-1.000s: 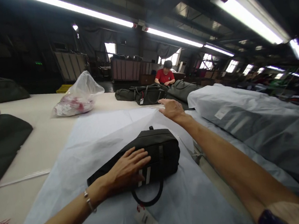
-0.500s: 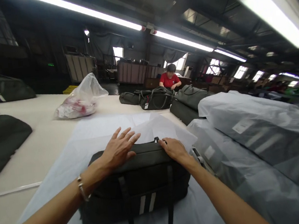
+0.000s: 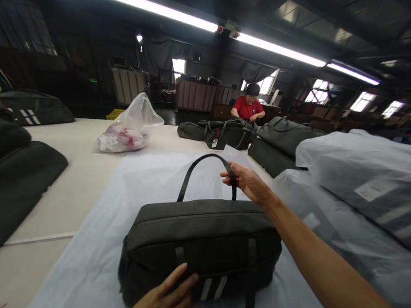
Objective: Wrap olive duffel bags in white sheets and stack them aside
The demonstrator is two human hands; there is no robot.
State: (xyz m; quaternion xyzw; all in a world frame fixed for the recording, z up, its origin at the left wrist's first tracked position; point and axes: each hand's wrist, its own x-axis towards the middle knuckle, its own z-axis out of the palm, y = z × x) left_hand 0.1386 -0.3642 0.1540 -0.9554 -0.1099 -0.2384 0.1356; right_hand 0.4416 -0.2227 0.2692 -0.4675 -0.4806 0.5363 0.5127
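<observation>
A dark duffel bag (image 3: 202,228) with two pale stripes on its near side lies on a white sheet (image 3: 92,234) in front of me. My right hand (image 3: 243,179) is closed round the bag's far handle (image 3: 200,159), which stands up as a loop above the top. At the near side, my left hand (image 3: 166,302) has its fingers spread in front of the bag, beside the stripes; whether it touches the cloth I cannot tell, as it is slightly blurred. The near handle hangs down, partly hidden behind that hand.
Bags wrapped in clear plastic (image 3: 379,204) are stacked at the right. Dark bags (image 3: 21,183) stand at the left, more (image 3: 229,134) at the back. A plastic sack (image 3: 129,127) sits on the cream table (image 3: 83,142). A person in red (image 3: 248,106) works at the far end.
My right hand has raised the far handle into an upright loop. My left hand has moved from above the bag's top down to its near side. The view has shifted slightly left.
</observation>
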